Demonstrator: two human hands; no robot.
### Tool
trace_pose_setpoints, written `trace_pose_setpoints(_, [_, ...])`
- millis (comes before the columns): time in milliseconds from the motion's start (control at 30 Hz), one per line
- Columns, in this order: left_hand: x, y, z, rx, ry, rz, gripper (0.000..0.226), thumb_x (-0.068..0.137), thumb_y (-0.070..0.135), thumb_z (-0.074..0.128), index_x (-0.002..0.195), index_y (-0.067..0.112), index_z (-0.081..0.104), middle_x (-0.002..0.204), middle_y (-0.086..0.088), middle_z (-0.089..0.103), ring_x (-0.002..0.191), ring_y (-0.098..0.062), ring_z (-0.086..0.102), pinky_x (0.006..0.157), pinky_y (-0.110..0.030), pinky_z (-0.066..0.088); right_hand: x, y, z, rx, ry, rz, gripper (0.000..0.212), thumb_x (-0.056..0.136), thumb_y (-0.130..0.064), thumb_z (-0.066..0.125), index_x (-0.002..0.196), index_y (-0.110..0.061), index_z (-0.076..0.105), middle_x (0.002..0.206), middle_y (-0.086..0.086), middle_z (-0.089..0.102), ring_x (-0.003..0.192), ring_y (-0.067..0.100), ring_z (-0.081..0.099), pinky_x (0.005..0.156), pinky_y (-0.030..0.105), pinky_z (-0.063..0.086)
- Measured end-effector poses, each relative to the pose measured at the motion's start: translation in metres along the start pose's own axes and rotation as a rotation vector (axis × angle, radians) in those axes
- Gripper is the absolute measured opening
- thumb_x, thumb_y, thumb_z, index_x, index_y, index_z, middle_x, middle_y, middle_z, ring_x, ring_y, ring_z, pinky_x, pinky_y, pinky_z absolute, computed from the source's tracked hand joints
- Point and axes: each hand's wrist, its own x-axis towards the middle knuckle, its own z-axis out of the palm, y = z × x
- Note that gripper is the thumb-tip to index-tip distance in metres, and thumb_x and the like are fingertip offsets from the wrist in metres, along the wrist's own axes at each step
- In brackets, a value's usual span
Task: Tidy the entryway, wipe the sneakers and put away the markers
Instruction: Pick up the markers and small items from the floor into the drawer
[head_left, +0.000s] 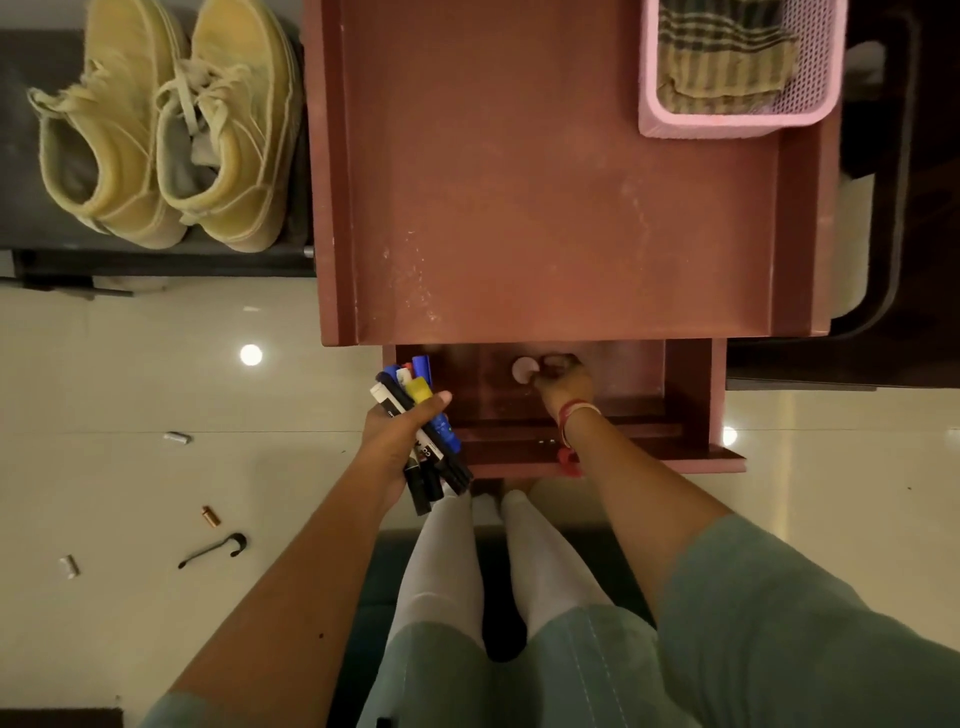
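The left hand (400, 434) grips a bundle of thick black, blue and yellow-capped markers (415, 397) just over the left end of an open reddish-brown wooden drawer (691, 395). The right hand (563, 382), apart from the left, reaches inside the drawer with its fingers curled beside a pale round disc (523, 370); whether it holds anything I cannot tell. On the cabinet top (545, 208) above sits a pink mesh basket (727, 122) with a striped cloth (727, 52). A pair of yellow-beige lace-up sneakers (166, 130) stands to the left.
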Motion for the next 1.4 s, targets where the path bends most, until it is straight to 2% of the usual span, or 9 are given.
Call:
trace_pose_setpoints(133, [-0.011,0.001,0.004,0.003,-0.017,-0.018,0.031,0.074,0.02,0.079,0.1,0.013,0.062,0.083,-0.006,0.065,0.08,-0.023,0.064,0.081,-0.041,0.054,-0.041,-0.004,-0.025,0.032,-0.002,-0.107,0.014,0.081,-0.01,0.066,0.095,-0.009,0.067,0.101,0.011,0.068,0.094,0.025,0.062,0.086,0.029,0.047])
trace_pose_setpoints(300, [-0.024,0.005,0.016,-0.063,-0.086,0.006,0.054,0.065,0.023,0.082,0.111,0.005,0.06,0.085,-0.008,0.064,0.076,-0.023,0.064,0.07,-0.037,0.054,-0.122,-0.014,-0.046,0.201,-0.403,-0.267,0.006,0.081,-0.013,0.07,0.085,-0.017,0.067,0.08,0.0,0.066,0.078,0.013,0.061,0.074,0.029,0.052])
trace_pose_setpoints(367, [-0.026,0.004,0.024,-0.068,-0.124,0.005,0.034,0.071,0.018,0.079,0.099,0.009,0.063,0.082,-0.008,0.064,0.073,-0.022,0.064,0.07,-0.037,0.055,-0.143,-0.015,-0.051,0.172,-0.47,-0.325,0.017,0.078,-0.014,0.074,0.094,-0.014,0.068,0.086,0.0,0.069,0.081,0.009,0.064,0.076,0.021,0.053])
trace_pose_setpoints(733, [-0.031,-0.012,0.074,-0.05,-0.247,-0.062,0.016,0.08,0.016,0.073,0.093,0.011,0.065,0.076,-0.007,0.066,0.068,-0.021,0.064,0.075,-0.039,0.054,-0.15,0.003,-0.085,0.039,-0.315,-0.411,0.028,0.083,-0.015,0.066,0.111,-0.018,0.064,0.105,-0.006,0.067,0.094,0.0,0.061,0.08,0.009,0.048])
trace_pose_setpoints(900, [-0.036,-0.017,0.106,-0.005,-0.255,-0.067,0.04,0.061,0.025,0.086,0.097,0.016,0.072,0.079,-0.008,0.069,0.075,-0.025,0.066,0.079,-0.043,0.055,-0.145,0.014,-0.101,0.075,-0.215,-0.39,0.03,0.083,-0.015,0.068,0.112,-0.019,0.063,0.101,-0.012,0.061,0.087,-0.007,0.056,0.071,0.0,0.042])
trace_pose_setpoints(1000, [-0.036,-0.019,0.122,0.018,-0.3,-0.114,0.039,0.055,0.029,0.088,0.088,0.016,0.073,0.078,-0.009,0.07,0.074,-0.025,0.066,0.082,-0.043,0.053,-0.132,0.019,-0.11,0.242,-0.148,-0.263,0.021,0.085,-0.016,0.065,0.106,-0.016,0.066,0.093,-0.013,0.063,0.087,0.001,0.061,0.075,0.011,0.05])
trace_pose_setpoints(1133, [-0.028,-0.018,0.129,0.076,-0.358,-0.145,0.046,0.065,0.03,0.08,0.103,0.008,0.068,0.088,-0.011,0.069,0.083,-0.026,0.066,0.083,-0.044,0.054,-0.117,0.021,-0.112,0.282,-0.174,-0.209,0.021,0.081,-0.017,0.07,0.102,-0.014,0.068,0.094,-0.003,0.069,0.087,0.007,0.066,0.077,0.02,0.054])
trace_pose_setpoints(1233, [-0.025,-0.017,0.126,0.08,-0.34,-0.113,0.023,0.083,0.023,0.069,0.101,0.009,0.068,0.088,-0.006,0.071,0.078,-0.02,0.067,0.078,-0.038,0.055,-0.11,0.018,-0.111,0.37,-0.237,-0.172,0.014,0.08,-0.008,0.07,0.094,-0.012,0.07,0.089,0.004,0.07,0.086,0.016,0.067,0.078,0.026,0.055])
trace_pose_setpoints(1400, [-0.023,-0.02,0.111,-0.018,-0.316,-0.081,0.035,0.079,0.027,0.069,0.108,0.008,0.065,0.087,-0.008,0.071,0.077,-0.02,0.068,0.073,-0.035,0.057,-0.104,0.01,-0.111,0.354,-0.337,-0.111,0.009,0.085,-0.007,0.065,0.089,-0.015,0.066,0.074,-0.007,0.063,0.064,-0.003,0.06,0.06,0.013,0.049])
